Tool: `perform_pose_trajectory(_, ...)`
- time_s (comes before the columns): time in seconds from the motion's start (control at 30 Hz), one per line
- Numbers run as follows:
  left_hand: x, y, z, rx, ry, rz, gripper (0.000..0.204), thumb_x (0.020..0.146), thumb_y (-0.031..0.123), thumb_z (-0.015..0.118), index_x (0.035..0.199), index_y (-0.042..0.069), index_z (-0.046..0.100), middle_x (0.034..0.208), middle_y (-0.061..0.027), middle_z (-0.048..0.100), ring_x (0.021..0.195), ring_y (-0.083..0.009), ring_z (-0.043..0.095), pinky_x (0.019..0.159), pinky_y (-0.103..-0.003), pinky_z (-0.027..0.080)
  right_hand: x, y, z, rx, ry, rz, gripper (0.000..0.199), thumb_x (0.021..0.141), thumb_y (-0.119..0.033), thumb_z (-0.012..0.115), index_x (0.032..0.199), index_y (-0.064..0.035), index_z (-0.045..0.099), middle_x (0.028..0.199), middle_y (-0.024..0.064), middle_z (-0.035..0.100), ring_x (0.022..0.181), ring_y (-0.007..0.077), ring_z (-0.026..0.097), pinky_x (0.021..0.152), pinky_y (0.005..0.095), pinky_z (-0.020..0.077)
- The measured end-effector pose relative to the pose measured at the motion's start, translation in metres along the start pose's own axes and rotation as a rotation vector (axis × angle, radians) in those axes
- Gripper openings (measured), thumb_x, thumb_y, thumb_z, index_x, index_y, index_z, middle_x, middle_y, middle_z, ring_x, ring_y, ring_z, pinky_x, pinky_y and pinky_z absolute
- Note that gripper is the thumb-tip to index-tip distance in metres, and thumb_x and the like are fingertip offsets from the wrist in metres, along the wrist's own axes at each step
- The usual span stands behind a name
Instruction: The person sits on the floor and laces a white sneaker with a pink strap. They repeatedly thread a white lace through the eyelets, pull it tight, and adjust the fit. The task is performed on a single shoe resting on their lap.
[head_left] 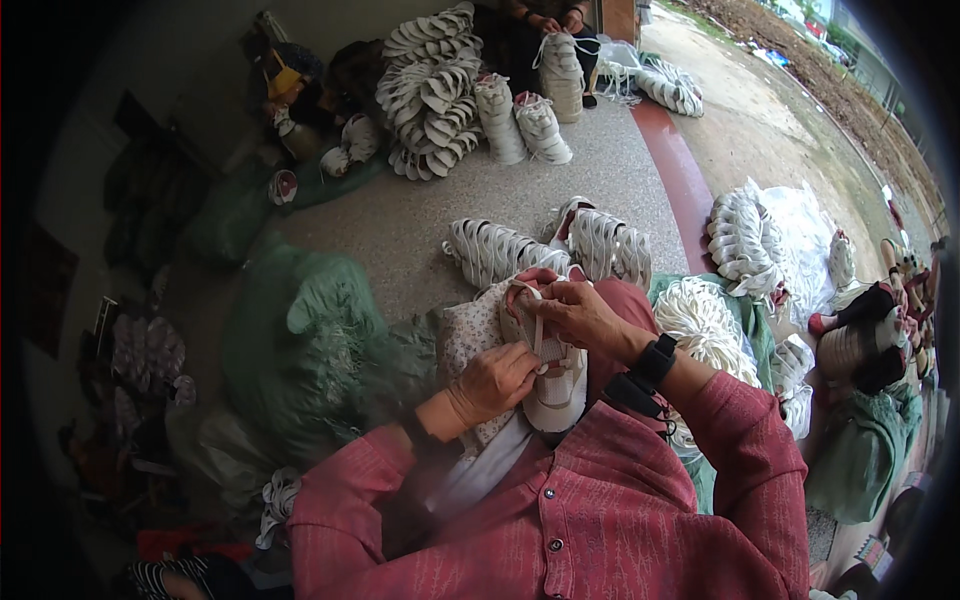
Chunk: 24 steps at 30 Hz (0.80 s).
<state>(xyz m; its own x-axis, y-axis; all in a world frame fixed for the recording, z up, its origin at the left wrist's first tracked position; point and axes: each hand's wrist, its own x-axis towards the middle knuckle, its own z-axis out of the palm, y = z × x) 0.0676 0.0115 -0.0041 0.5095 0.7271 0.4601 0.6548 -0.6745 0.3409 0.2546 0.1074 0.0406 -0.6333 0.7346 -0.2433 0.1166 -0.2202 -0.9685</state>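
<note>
A white and beige sneaker (556,402) with a reddish lining rests in my lap, its toe toward me. My left hand (494,380) is closed at the side of its eyelets, fingertips pinched on a white shoelace. Higher up, near the tongue and collar, my right hand (582,318) is closed too, pinching a stretch of the same lace that stands up from the shoe. Its fingertips partly cover the upper eyelets. Flower-patterned cloth (462,335) lies over my leg beside the shoe.
Two rows of nested white shoes (608,243) lie on the speckled floor just ahead. White laces (700,318) are heaped on green sacking to my right. A bulky green sack (300,330) stands left. Farther off, another person's hands (556,20) work over stacked shoes; more people sit far right.
</note>
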Motion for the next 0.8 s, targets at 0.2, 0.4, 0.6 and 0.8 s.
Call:
perform_pose_trajectory(0.2,0.003,0.002,0.001,-0.108,-0.106,-0.121,0.016,0.076,0.005,0.069,0.089,0.005,0.059,0.083,-0.0109,0.057,0.072,-0.0290,0.063,0.065,-0.039,0.052,0.004,0.008,-0.006,-0.038,-0.028,-0.001,0.031,0.097,-0.031,0.063,0.095,0.0008,0.065,0.075,-0.0021,0.056,0.063,0.0046,0.050,0.053,0.0239,0.0387)
perform_pose_trajectory(0.4,0.005,0.016,-0.007,-0.311,-0.131,-0.366,0.024,0.078,0.017,0.076,0.087,0.004,0.059,0.084,-0.0102,0.059,0.071,-0.0259,0.063,0.065,-0.037,0.051,0.017,0.035,-0.004,-0.200,-0.012,-0.170,0.019,0.097,-0.021,0.064,0.094,-0.0029,0.061,0.075,-0.0042,0.051,0.066,0.0040,0.048,0.055,0.0233,0.0391)
perform_pose_trajectory(0.6,-0.003,0.019,-0.011,-0.179,-0.170,-0.519,0.029,0.079,0.028,0.078,0.086,0.002,0.066,0.087,-0.0135,0.062,0.083,-0.0308,0.064,0.076,-0.041,0.050,0.018,0.039,-0.004,-0.293,0.027,-0.264,0.019,0.095,-0.019,0.064,0.091,-0.0008,0.061,0.081,0.0019,0.059,0.072,0.0107,0.056,0.062,0.0288,0.0458)
perform_pose_trajectory(0.8,-0.013,0.025,0.013,-0.151,-0.263,-0.530,0.028,0.085,0.029,0.071,0.086,0.000,0.068,0.091,-0.0171,0.064,0.087,-0.0358,0.064,0.078,-0.044,0.050,0.013,0.024,0.002,-0.790,0.160,-0.364,0.020,0.090,-0.022,0.064,0.088,-0.0025,0.058,0.084,0.0146,0.064,0.073,0.0322,0.064,0.064,0.0405,0.0497)
